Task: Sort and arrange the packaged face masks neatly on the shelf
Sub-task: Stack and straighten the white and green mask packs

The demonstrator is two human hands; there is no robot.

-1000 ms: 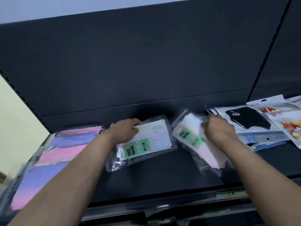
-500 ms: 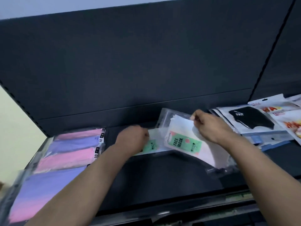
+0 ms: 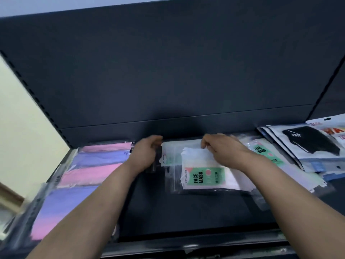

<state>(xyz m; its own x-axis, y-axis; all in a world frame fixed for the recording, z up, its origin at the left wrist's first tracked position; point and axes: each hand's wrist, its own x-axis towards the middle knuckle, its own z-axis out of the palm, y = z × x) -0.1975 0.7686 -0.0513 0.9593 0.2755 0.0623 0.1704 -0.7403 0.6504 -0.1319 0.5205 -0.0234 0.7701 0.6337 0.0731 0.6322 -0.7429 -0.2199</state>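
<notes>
Both your hands are in the middle of the frame, over the dark shelf (image 3: pixel 186 212).

Your right hand (image 3: pixel 224 153) has its fingers bent down over the far edge of the top packet (image 3: pixel 203 177), so its grip is closed on that packet. This is a clear bag with white masks inside and a green label that reads "FACE MASK". It lies flat on the shelf, a little right of the centre, with the label turned sideways.

Your left hand (image 3: pixel 147 155) is just left of it, with the fingers curled at the left edge of the lower packet (image 3: pixel 169 156). This is another clear bag, and it lies partly under the top packet. The hand is blurred here, and I cannot tell if its grip really holds this bag or only touches it.

A third packet (image 3: pixel 265 153) with the same green label lies to the right, and your right forearm covers part of it.

In the right part of the frame, close to the back of the shelf, there is a black mask packet (image 3: pixel 309 141) on top of some other bags. The packets with orange letters (image 3: pixel 334 130) are at the right edge, and the frame cuts them.

On the left side of the frame the pink and purple packets (image 3: pixel 93 165) lie in a row from the back of the shelf to the front, each overlapping the next. Your left forearm passes beside them.

Behind everything stands the dark back panel (image 3: pixel 168 71), and a pale wall (image 3: pixel 18 118) shows at the left edge.
</notes>
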